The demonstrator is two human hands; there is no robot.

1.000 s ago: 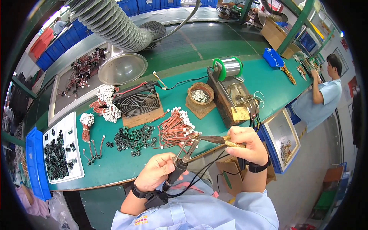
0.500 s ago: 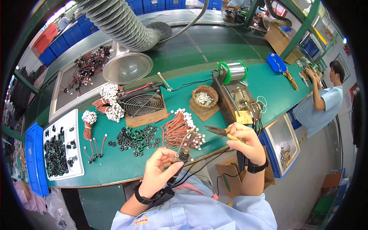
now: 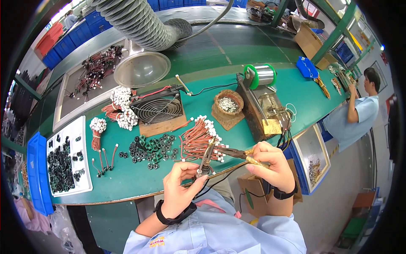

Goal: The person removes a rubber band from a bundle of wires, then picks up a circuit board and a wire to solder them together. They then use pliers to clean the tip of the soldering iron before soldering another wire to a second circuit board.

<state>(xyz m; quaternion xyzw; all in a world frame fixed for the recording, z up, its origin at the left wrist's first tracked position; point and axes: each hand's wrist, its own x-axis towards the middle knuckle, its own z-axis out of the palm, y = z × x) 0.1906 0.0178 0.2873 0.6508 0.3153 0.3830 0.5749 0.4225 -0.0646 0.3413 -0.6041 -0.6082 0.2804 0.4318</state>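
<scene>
My left hand (image 3: 182,186) is closed around a soldering iron (image 3: 207,158) with a thin metal tube alongside, its tip pointing up and away from me. In my right hand (image 3: 272,167) is a pair of pliers (image 3: 233,152) with dark jaws and yellowish handles. The jaws reach left to the iron's upper part; whether they grip it I cannot tell. Just beyond lies a spread of red-brown wires (image 3: 192,142) with white connectors. To its left is a pile of small black and green parts (image 3: 153,148).
A fan (image 3: 158,111), a round pot (image 3: 228,103) and a solder spool (image 3: 262,76) on a metal stand line the bench. A white tray (image 3: 86,169) of dark parts sits left, under a fume hood (image 3: 141,70) further back. A co-worker (image 3: 355,112) stands at the far right.
The pliers have moved left and down, so their jaws now meet the iron, which is more upright. My left hand has shifted slightly right. The view has moved a little.
</scene>
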